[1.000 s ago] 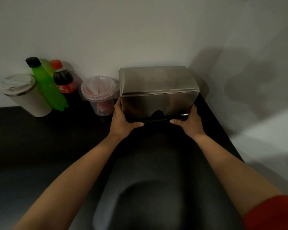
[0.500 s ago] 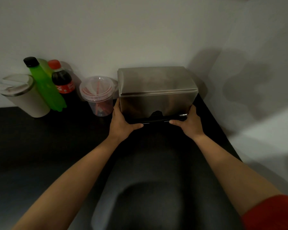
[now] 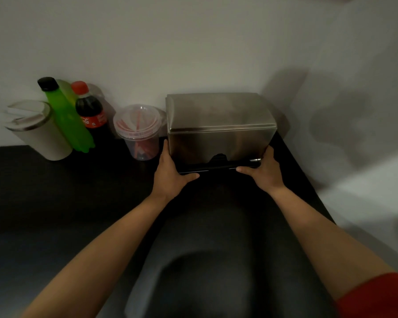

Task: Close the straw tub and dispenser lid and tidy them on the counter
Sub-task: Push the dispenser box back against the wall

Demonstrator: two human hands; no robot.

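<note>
A steel straw dispenser (image 3: 218,129) stands at the back of the black counter (image 3: 55,193), against the wall, with its lid down. My left hand (image 3: 170,173) grips its lower left corner and my right hand (image 3: 263,172) grips its lower right corner, thumbs along the black front tray. Just left of the dispenser is a clear plastic straw tub (image 3: 139,131) holding red straws, with its clear lid on top.
A cola bottle (image 3: 91,111), a green bottle (image 3: 66,115) and a white lidded tumbler (image 3: 36,129) line the wall at the back left. The counter ends at the right edge (image 3: 308,177), close to the dispenser. A dark shadow covers the near counter.
Both hands keep their hold on the dispenser. The dispenser sits very slightly further back; nothing else has shifted.
</note>
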